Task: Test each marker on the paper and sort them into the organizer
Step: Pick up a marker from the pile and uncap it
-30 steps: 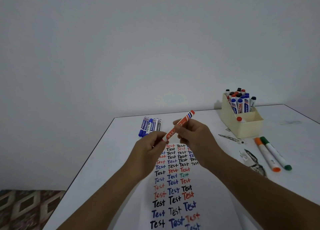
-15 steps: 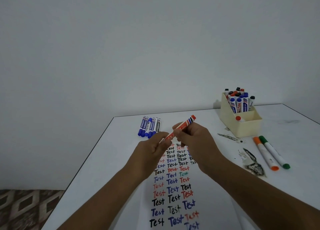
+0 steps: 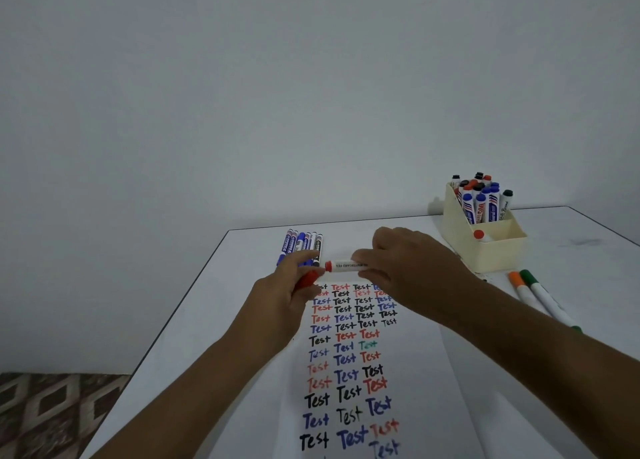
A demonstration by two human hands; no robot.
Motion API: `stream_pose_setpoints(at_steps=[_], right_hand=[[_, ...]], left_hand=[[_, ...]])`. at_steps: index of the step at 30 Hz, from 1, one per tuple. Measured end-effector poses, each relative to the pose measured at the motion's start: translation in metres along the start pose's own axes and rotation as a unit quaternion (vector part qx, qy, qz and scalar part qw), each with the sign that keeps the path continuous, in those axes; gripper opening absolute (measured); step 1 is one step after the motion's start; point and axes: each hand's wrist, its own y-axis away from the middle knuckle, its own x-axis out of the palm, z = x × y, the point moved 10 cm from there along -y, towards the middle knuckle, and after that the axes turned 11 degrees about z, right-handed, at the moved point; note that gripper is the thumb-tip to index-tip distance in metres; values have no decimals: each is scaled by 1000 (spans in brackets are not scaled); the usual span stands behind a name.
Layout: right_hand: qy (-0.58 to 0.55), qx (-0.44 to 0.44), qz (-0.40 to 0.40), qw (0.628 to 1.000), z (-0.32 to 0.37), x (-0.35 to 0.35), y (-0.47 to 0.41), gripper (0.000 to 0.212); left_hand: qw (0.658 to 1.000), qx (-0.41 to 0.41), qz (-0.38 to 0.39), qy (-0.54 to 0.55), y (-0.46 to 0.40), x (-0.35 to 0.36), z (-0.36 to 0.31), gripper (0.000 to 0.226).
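Now the right hand (image 3: 408, 268) holds the uncapped marker (image 3: 346, 265), the left hand (image 3: 291, 285) its red cap (image 3: 306, 280).

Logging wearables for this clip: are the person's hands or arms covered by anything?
No. The left hand and right hand are bare, without gloves, rings or a watch in view. Both forearms are uncovered too; no sleeve shows before the frame edge.

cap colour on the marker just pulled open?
Red. The cap sits in the left hand, clearest in the head view.
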Motion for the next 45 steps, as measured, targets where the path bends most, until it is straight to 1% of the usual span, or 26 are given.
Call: stream_pose_setpoints(at_steps=[3, 6, 9, 11, 14, 18, 21, 25, 26, 28, 31, 32, 33, 34, 35, 36, 37, 39, 41, 42, 43, 45], right_hand=[[30, -19, 24, 999, 11, 2, 1, 24], [60, -16, 25, 998, 16, 2, 2, 31], [89, -20, 47, 995, 20, 12, 3, 42], [102, -21, 68, 992, 21, 20, 3, 45], [107, -22, 83, 991, 22, 30, 5, 45], [94, -44, 65, 993, 28, 28, 6, 45], [87, -54, 43, 994, 35, 27, 7, 35], [59, -26, 37, 997, 32, 30, 11, 34], [55, -12, 30, 998, 28, 28, 11, 30], [62, 16, 8, 998, 17, 20, 12, 21], [60, 83, -64, 993, -7, 1, 19, 18], [36, 119, -87, 988, -16, -4, 24, 21], [-32, 160, -96, 982, -27, -5, 29, 23], [-142, 202, -91, 965, -40, 0, 34, 23], [-275, 236, -87, 928, -51, 11, 39, 20], [-397, 265, -90, 874, -60, 25, 44, 17], [-484, 285, -102, 821, -65, 37, 50, 15], [-586, 311, -126, 738, -73, 63, 61, 17], [-647, 331, -131, 674, -73, 87, 73, 15], [-662, 347, -127, 652, -71, 98, 80, 22], [-668, 359, -123, 640, -70, 106, 86, 32], [-662, 364, -116, 645, -67, 109, 92, 44]], left_hand=[[1000, 13, 12, -19, 0, 5, -5, 43], [999, 15, 31, -18, 1, 12, -4, 40], [998, 14, 54, -37, 1, 18, -4, 44], [997, 13, 67, -40, 2, 23, -6, 46], [997, 16, 74, -34, 3, 28, -10, 47], [996, 20, 73, -37, 2, 36, -7, 51], [998, 30, 57, -12, 4, 40, -3, 43], [998, 43, 40, 1, 3, 43, 1, 40], [998, 50, 34, 7, 1, 41, 0, 40], [997, 61, 31, 24, -2, 39, -4, 47], [996, 74, 23, 48, -6, 32, -3, 81], [996, 72, 19, 55, -7, 30, 1, 89], [996, 65, 21, 51, -8, 29, 7, 93], [998, 53, 31, 32, -9, 32, 16, 94], [998, 32, 52, -7, -10, 37, 27, 93], [995, 9, 79, -56, -11, 45, 38, 91], [988, -7, 108, -107, -12, 54, 49, 90], [969, -26, 167, -183, -13, 71, 67, 93], [951, -27, 212, -223, -15, 83, 76, 93], [945, -23, 226, -235, -16, 87, 77, 91], [940, -18, 235, -247, -17, 89, 78, 90], [935, -13, 241, -261, -17, 92, 80, 88]])
